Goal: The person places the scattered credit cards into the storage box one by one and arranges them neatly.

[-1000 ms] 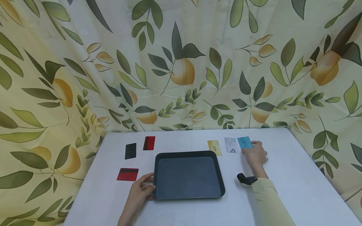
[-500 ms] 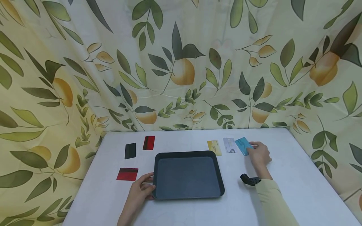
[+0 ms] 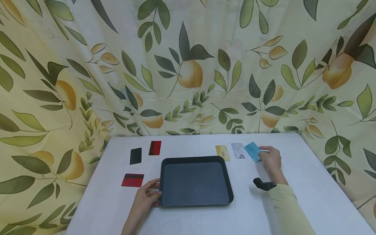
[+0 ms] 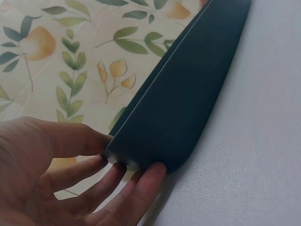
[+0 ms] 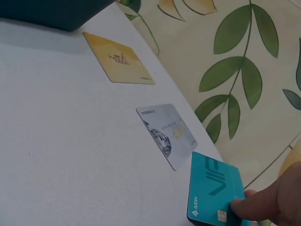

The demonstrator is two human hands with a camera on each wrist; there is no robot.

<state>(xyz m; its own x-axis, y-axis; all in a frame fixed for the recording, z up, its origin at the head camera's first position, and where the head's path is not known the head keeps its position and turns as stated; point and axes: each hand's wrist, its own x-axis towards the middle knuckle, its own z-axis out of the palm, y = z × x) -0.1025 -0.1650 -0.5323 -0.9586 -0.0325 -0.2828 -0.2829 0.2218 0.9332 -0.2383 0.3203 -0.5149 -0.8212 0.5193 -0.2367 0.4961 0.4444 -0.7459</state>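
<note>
A blue card [image 3: 253, 151] marked "VIP" is pinched at its right edge by my right hand [image 3: 271, 160]. The thumb lies over the card's printed face, near its chip, in the right wrist view. To its left lie a silvery card [image 3: 239, 150] and a yellow card [image 3: 223, 153], both flat on the cloth. My left hand [image 3: 147, 195] grips the left side of a dark tray [image 3: 196, 181], with bent fingers and thumb at its outer wall in the left wrist view. The tray's inside is bare.
Left of the tray lie a black card [image 3: 135, 156], a red card with a dark stripe [image 3: 155, 148] and another red card [image 3: 133, 180]. A white cloth [image 3: 102, 215] covers the table. A leaf-and-fruit curtain [image 3: 188, 98] hangs behind it. A black device [image 3: 264, 184] sits on the right wrist.
My right hand has shifted slightly right with the blue card, which has turned and drawn away from the silvery card. My left hand and the tray stay put.
</note>
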